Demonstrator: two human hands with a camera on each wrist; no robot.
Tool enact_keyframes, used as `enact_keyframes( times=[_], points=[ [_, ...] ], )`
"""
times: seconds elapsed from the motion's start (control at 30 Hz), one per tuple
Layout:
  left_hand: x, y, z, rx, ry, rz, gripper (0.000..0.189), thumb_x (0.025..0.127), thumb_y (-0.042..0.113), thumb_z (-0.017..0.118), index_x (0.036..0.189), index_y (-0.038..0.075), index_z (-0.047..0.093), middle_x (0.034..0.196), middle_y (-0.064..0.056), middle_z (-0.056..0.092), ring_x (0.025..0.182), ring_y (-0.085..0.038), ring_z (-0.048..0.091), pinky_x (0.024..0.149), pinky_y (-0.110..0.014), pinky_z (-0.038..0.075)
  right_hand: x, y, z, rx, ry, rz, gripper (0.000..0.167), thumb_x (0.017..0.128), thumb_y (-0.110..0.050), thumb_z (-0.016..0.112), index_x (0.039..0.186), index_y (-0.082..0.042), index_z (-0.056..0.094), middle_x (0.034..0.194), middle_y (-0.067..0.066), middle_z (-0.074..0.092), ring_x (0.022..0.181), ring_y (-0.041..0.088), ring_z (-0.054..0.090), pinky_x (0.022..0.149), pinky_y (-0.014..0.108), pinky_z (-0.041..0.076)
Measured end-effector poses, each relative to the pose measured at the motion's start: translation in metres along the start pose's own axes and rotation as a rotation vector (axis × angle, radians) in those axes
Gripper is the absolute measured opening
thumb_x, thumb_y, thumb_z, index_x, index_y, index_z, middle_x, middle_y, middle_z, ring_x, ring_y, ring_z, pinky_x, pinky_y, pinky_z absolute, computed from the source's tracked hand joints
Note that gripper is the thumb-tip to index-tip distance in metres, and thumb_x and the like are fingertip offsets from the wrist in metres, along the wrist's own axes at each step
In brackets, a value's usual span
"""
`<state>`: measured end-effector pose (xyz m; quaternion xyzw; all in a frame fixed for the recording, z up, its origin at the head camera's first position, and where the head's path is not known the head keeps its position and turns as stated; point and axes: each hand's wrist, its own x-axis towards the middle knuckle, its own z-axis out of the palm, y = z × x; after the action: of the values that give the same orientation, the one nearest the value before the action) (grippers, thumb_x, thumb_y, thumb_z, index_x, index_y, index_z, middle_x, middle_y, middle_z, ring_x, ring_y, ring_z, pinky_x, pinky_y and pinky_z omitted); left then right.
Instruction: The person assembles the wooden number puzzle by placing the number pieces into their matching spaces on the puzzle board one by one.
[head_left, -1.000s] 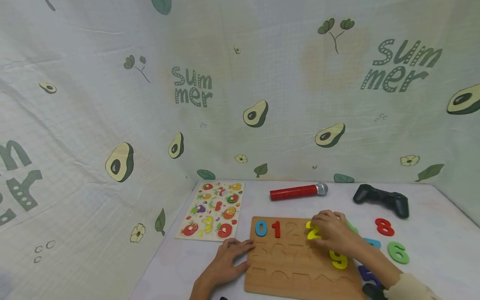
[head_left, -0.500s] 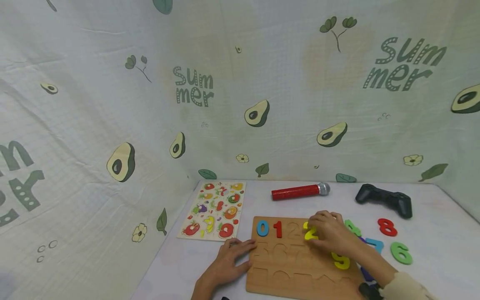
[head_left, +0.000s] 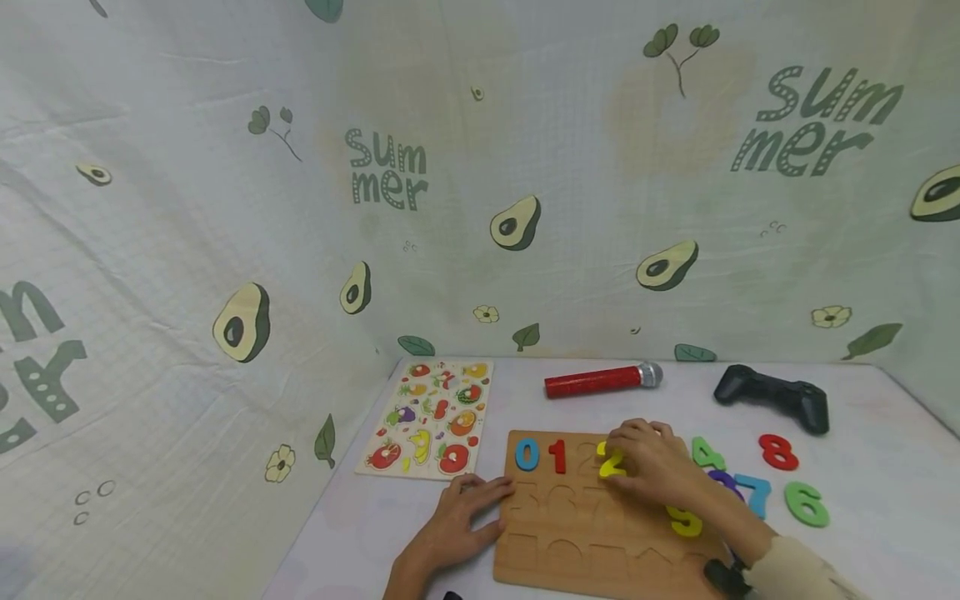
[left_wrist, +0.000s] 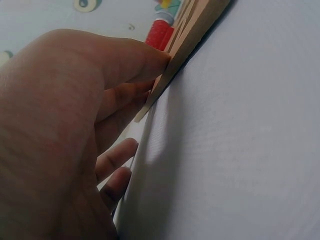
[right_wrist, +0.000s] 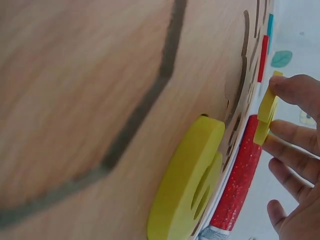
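Observation:
My right hand (head_left: 651, 463) pinches a yellow number 2 (head_left: 611, 463) between thumb and fingers, raised over the top row of the wooden number board (head_left: 551, 527). The right wrist view has that piece tipped on edge (right_wrist: 267, 109). Along the board's left edge lies my left hand (head_left: 459, 527), fingers extended, with thumb and fingertips at the rim (left_wrist: 187, 45). A blue 0 (head_left: 527, 455) and a red 1 (head_left: 557, 457) sit in their slots. Partly behind my right forearm, a yellow 9 (head_left: 686, 523) lies on the board's right part.
Right of the board are a green 4 (head_left: 707, 454), red 8 (head_left: 778, 452), blue 7 (head_left: 757, 495), green 6 (head_left: 807, 505) and a purple piece (head_left: 725, 481). A red microphone (head_left: 596, 382) and black game controller (head_left: 772, 397) lie behind. A fruit puzzle board (head_left: 427, 421) is at left.
My right hand has shifted left with the yellow 2, closer to the slot beside the red 1. More of the green 4 and blue 7 now shows. The left hand stays put.

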<state>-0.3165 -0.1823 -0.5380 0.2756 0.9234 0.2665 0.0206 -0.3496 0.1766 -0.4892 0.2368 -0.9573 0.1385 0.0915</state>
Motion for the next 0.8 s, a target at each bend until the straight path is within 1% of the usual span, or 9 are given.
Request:
enact_keyframes(
  times=[0.1, 0.3, 0.43, 0.67, 0.8],
  points=[
    [0.000, -0.001, 0.000, -0.001, -0.008, -0.003, 0.049, 0.099, 0.051, 0.053, 0.147, 0.040, 0.050, 0.152, 0.020, 0.043, 0.127, -0.021, 0.034, 0.098, -0.055, 0.033, 0.002, -0.001, 0.002, 0.008, 0.006, -0.002, 0.030, 0.080, -0.045, 0.082, 0.101, -0.025, 0.074, 0.114, -0.002, 0.068, 0.118, 0.030, 0.051, 0.100, 0.068, 0.030],
    [0.000, -0.001, -0.001, -0.009, -0.029, -0.014, 0.048, 0.099, 0.047, 0.055, 0.146, 0.039, 0.051, 0.152, 0.021, 0.042, 0.129, -0.019, 0.034, 0.101, -0.054, 0.031, 0.009, -0.006, 0.009, 0.029, 0.016, -0.027, 0.028, 0.080, -0.043, 0.083, 0.098, -0.023, 0.074, 0.109, -0.003, 0.068, 0.114, 0.028, 0.052, 0.097, 0.064, 0.032],
    [0.001, 0.000, -0.001, -0.007, -0.028, -0.013, 0.048, 0.099, 0.047, 0.055, 0.146, 0.039, 0.051, 0.152, 0.021, 0.042, 0.127, -0.018, 0.034, 0.100, -0.054, 0.031, 0.012, -0.007, 0.013, 0.038, 0.015, -0.023, 0.027, 0.079, -0.041, 0.084, 0.096, -0.023, 0.074, 0.107, -0.004, 0.067, 0.113, 0.027, 0.052, 0.098, 0.064, 0.031],
    [0.002, 0.001, 0.000, -0.004, -0.016, -0.012, 0.047, 0.099, 0.046, 0.056, 0.145, 0.039, 0.052, 0.151, 0.023, 0.042, 0.127, -0.018, 0.034, 0.099, -0.054, 0.031, 0.016, -0.006, 0.014, 0.003, -0.001, -0.037, 0.031, 0.079, -0.040, 0.084, 0.100, -0.020, 0.074, 0.110, -0.001, 0.068, 0.116, 0.029, 0.052, 0.098, 0.065, 0.030],
    [0.002, 0.001, 0.001, -0.014, -0.011, -0.012, 0.047, 0.099, 0.046, 0.055, 0.145, 0.039, 0.052, 0.151, 0.023, 0.042, 0.127, -0.019, 0.034, 0.099, -0.054, 0.031, 0.019, -0.008, 0.013, 0.000, -0.012, -0.027, 0.033, 0.079, -0.039, 0.084, 0.102, -0.018, 0.074, 0.111, 0.000, 0.068, 0.117, 0.029, 0.052, 0.100, 0.065, 0.029]
  ],
)
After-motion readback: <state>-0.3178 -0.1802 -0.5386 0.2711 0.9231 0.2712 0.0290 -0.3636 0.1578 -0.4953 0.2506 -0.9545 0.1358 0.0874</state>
